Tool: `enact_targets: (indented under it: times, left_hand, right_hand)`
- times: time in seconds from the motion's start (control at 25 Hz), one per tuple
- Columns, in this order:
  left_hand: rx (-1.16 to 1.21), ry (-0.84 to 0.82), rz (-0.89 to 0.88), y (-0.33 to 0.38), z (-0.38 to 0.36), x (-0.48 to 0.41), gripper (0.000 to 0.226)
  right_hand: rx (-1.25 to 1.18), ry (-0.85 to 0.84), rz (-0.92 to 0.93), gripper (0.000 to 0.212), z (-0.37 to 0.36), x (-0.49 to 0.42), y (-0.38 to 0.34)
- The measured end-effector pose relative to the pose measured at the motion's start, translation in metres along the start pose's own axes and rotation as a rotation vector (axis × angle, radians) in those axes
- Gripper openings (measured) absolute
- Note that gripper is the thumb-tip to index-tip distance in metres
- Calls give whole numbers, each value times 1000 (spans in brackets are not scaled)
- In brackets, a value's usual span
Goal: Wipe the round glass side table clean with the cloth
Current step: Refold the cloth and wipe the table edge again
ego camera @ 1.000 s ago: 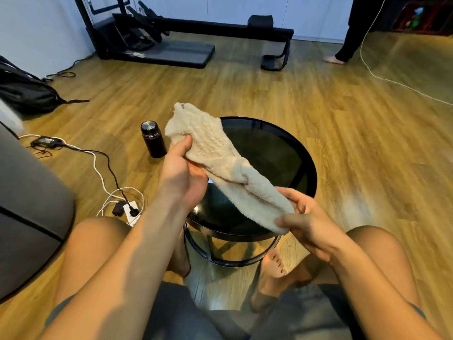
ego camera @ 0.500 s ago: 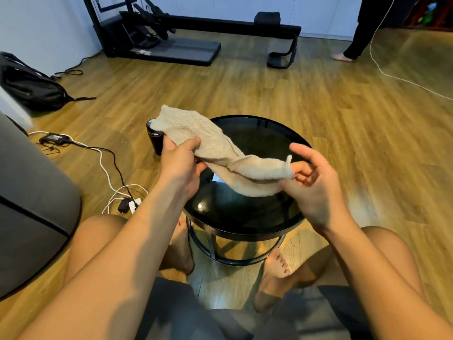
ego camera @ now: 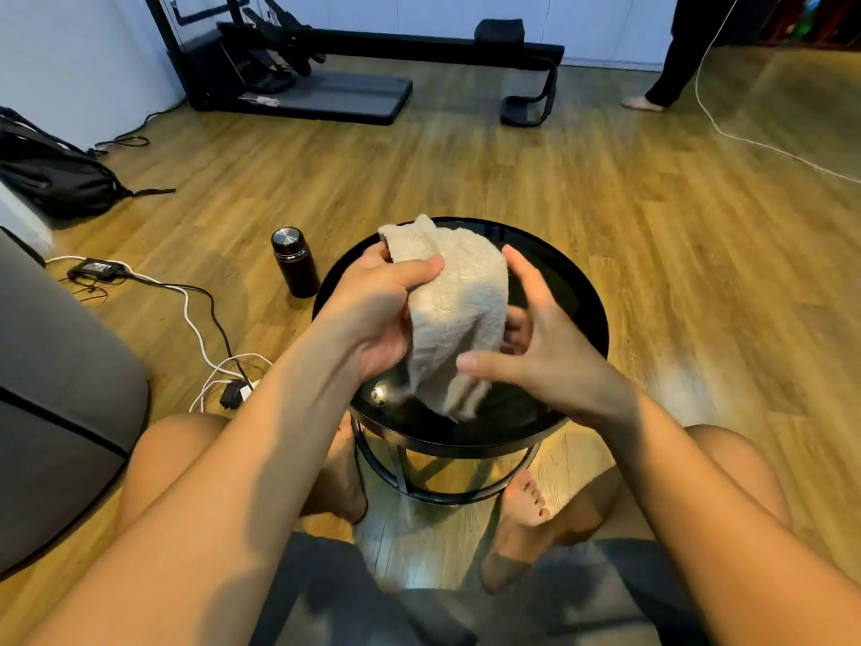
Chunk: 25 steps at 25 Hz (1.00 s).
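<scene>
A round table [ego camera: 575, 291] with a dark glass top and black metal frame stands between my knees. Above it I hold a beige fluffy cloth [ego camera: 454, 310], folded over in the air and not touching the glass. My left hand [ego camera: 377, 310] grips the cloth's upper left part, thumb on top. My right hand [ego camera: 536, 347] is against the cloth's right side with fingers spread and mostly straight, thumb in front of the hanging end. A bright light reflection shows on the glass under the cloth.
A black flask [ego camera: 292, 261] stands on the wooden floor left of the table. Cables and a power strip [ego camera: 233, 389] lie further left, beside a grey seat [ego camera: 56, 375]. A treadmill [ego camera: 326, 86] and another person's leg [ego camera: 661, 81] are at the back.
The cloth was stretched between my hands; now my hands have come together and the cloth is folded over into a bundle above the table's middle.
</scene>
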<state>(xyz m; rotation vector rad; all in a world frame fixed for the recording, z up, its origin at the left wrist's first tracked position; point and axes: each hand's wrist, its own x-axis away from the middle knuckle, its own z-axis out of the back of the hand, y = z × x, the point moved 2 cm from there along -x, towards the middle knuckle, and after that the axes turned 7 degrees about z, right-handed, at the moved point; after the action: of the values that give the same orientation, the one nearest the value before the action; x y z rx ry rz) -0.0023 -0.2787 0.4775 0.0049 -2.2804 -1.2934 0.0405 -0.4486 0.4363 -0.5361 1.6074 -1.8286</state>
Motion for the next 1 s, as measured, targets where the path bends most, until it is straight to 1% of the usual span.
enact_targets:
  times: [0.04, 0.08, 0.12, 0.16, 0.2, 0.24, 0.28, 0.32, 0.36, 0.4, 0.44, 0.48, 0.52, 0.56, 0.6, 0.64, 0.68, 0.72, 0.76, 0.84, 0.88, 0.92, 0.96, 1.0]
  left_hand:
    - [-9, 49, -17, 3, 2, -3, 64]
    - [-28, 88, -21, 4, 8, -8, 83]
    - [-56, 90, -13, 4, 14, -10, 91]
    - [-93, 71, 11, 2, 19, -10, 85]
    - [-161, 33, 51, -3, 22, -6, 70]
    - [-258, -7, 92, -8, 24, -3, 49]
    - [-333, -59, 158, -15, 23, 2, 34]
    - [-367, -136, 226, -25, 22, 4, 46]
    - [-404, -228, 271, -33, 19, 9, 67]
    - [-465, -327, 281, -40, 14, 12, 81]
    - [-567, -379, 236, -46, 8, 15, 82]
    - [-646, -419, 174, -52, 0, 17, 67]
    - [-714, -403, 97, -57, -7, 18, 44]
    - [-720, -341, 25, -61, -15, 19, 26]
    - [-691, -252, 3, -63, -18, 19, 21]
    - [-634, -172, 13, -64, -17, 15, 24]
    - [-595, -125, 26, -65, -15, 12, 26]
    - [-596, -91, 15, -65, -13, 10, 24]
    - [-691, -49, -47, -65, -7, 6, 22]
    - [-1012, 89, -283, -61, 8, -1, 24]
    - [-1120, 156, -429, -56, 11, 0, 21]
    - [-1153, 192, -542, -52, 11, 1, 18]
    - [-1149, 204, -596, -50, 12, -1, 19]
    - [-1102, 187, -578, -47, 12, -3, 22]
  right_hand:
    - [4, -76, -3, 125, -2, 0, -1]
    - [49, -136, 0, 122, -2, 3, 0]
    - [122, -185, 12, 112, 0, 7, 3]
    - [229, -204, 40, 96, 3, 10, 6]
    - [343, -175, 93, 78, 8, 11, 8]
    - [431, -113, 161, 60, 13, 12, 7]
    - [460, -30, 224, 45, 18, 12, 7]
    - [438, 61, 283, 35, 22, 13, 4]
    - [395, 147, 328, 29, 25, 14, 1]
    - [335, 221, 342, 25, 28, 14, 0]
    - [244, 286, 329, 25, 29, 13, 2]
    - [137, 342, 290, 27, 28, 13, 5]
    - [3, 374, 228, 32, 26, 12, 10]
    - [-163, 364, 140, 44, 24, 13, 15]
    - [-366, 313, 28, 59, 23, 15, 23]
    - [-566, 256, -93, 70, 21, 19, 28]
    - [-687, 214, -202, 71, 20, 25, 33]
    - [-694, 199, -290, 65, 18, 31, 36]
    - [-610, 227, -331, 54, 18, 35, 38]
    - [-366, 313, -306, 33, 24, 38, 32]
    - [-324, 318, -275, 28, 28, 38, 25]
    - [-365, 293, -260, 28, 32, 35, 21]
    - [-463, 228, -252, 32, 35, 32, 16]
    - [-569, 152, -238, 37, 35, 29, 10]
